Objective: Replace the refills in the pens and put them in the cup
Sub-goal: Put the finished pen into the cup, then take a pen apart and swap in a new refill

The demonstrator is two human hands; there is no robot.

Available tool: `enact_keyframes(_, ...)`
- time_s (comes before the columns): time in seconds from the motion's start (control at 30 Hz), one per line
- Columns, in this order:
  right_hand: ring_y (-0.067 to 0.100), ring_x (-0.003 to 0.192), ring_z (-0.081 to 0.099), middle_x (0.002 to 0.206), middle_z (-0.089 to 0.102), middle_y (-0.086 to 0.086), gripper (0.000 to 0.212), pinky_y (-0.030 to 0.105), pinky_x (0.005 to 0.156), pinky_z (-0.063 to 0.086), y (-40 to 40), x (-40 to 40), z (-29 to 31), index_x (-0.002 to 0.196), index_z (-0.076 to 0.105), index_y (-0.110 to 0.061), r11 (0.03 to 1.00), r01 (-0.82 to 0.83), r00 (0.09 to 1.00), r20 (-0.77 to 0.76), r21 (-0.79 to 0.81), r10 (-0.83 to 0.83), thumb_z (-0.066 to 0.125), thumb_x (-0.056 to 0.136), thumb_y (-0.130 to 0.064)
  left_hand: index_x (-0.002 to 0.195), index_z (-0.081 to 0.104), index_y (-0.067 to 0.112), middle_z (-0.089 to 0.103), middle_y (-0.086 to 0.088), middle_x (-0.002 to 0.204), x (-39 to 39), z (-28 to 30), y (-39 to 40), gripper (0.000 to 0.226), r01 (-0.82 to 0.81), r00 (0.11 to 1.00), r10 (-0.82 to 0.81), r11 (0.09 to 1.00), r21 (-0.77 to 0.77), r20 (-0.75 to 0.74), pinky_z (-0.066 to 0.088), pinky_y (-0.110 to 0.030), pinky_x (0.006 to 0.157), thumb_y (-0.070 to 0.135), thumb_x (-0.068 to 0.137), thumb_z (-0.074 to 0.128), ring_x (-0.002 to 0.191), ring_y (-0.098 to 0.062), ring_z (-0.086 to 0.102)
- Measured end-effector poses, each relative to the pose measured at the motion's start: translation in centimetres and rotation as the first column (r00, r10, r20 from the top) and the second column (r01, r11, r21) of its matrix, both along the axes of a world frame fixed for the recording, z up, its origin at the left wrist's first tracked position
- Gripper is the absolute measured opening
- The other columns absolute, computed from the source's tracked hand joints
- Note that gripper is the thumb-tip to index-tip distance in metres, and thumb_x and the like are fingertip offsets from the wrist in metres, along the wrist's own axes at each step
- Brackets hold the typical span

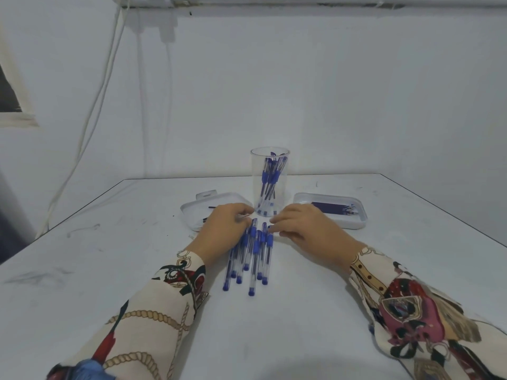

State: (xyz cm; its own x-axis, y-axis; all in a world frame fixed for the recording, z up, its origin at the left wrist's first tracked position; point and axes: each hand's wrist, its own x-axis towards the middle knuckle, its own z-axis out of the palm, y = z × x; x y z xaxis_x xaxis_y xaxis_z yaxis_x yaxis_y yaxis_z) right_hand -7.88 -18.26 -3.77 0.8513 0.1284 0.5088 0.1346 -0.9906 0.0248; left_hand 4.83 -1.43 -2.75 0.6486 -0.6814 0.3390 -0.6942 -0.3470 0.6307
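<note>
Hands low over the middle of the table [343, 270], one at each side of a bunch of pens [251, 253]. Left hand [225, 229] curled at the left of the bunch, fingertips bent in against the pen tips; seemingly pinching something thin and dark near the thumb, perhaps a refill, though too blurred to say for sure. Right hand [304, 226] laid flat-ish, fingers stretched leftward and relaxed, tips touching the blue grips of the rightmost pens, nothing held. Patterned sleeves [164, 305] on both forearms, cream with rope and red motifs.

Pens clear-bodied with blue grips and blue end caps, lying side by side and partly overlapping, tips toward the far edge, caps toward the near edge.

Just beyond the hands, toward the far edge: clear cup [270, 182], upright, holding several more blue pens standing at a lean. Left of the cup, shallow white lid [192, 207], partly hidden by the left hand, with a few dark refills in it. Right of the cup, white box [330, 211] with a bundle of dark refills [333, 207] lying across it. Lid and box each near the cup, not touching it.

Behind the far edge, pale wall with white cables [90, 124] hanging down at the left.
</note>
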Motion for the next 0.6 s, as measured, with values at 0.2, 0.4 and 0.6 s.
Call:
enact_keyframes(0.2, 0.01, 0.106, 0.054, 0.109, 0.066, -0.011, 0.017, 0.034, 0.095, 0.042, 0.47, -0.08, -0.25, 0.105, 0.069, -0.03, 0.997, 0.002, 0.998, -0.055, -0.074, -0.006, 0.064, 0.089, -0.026, 0.122, 0.06, 0.021, 0.061, 0.003, 0.124, -0.06, -0.22, 0.17, 0.032, 0.012, 0.997, -0.014, 1.0, 0.021, 0.079, 0.04, -0.033, 0.103, 0.022, 0.091, 0.055, 0.114, -0.012, 0.053)
enact_keyframes(0.4, 0.008, 0.111, 0.053, 0.117, 0.064, -0.014, 0.023, 0.029, 0.098, 0.041, -0.13, -0.07, -0.31, 0.111, 0.066, -0.033, 0.994, 0.005, 0.996, -0.085, -0.105, -0.014, 0.064, 0.089, -0.027, 0.123, 0.06, 0.021, 0.061, 0.002, 0.124, -0.21, -0.15, 0.24, 0.032, 0.007, 0.994, -0.008, 1.0, 0.016, 0.11, 0.038, -0.028, 0.101, 0.023, 0.092, 0.055, 0.114, -0.013, 0.052)
enact_keyframes(0.6, 0.007, 0.098, 0.054, 0.1, 0.065, -0.011, 0.008, 0.03, 0.091, 0.044, -0.03, -0.38, 0.1, 0.097, 0.067, -0.03, 0.998, 0.024, 0.996, -0.089, -0.062, -0.029, 0.063, 0.09, -0.03, 0.124, 0.059, 0.021, 0.06, 0.001, 0.125, -0.4, -0.01, 0.32, 0.032, -0.011, 0.995, 0.009, 1.0, 0.016, 0.101, 0.037, -0.028, 0.099, 0.023, 0.092, 0.054, 0.114, -0.014, 0.052)
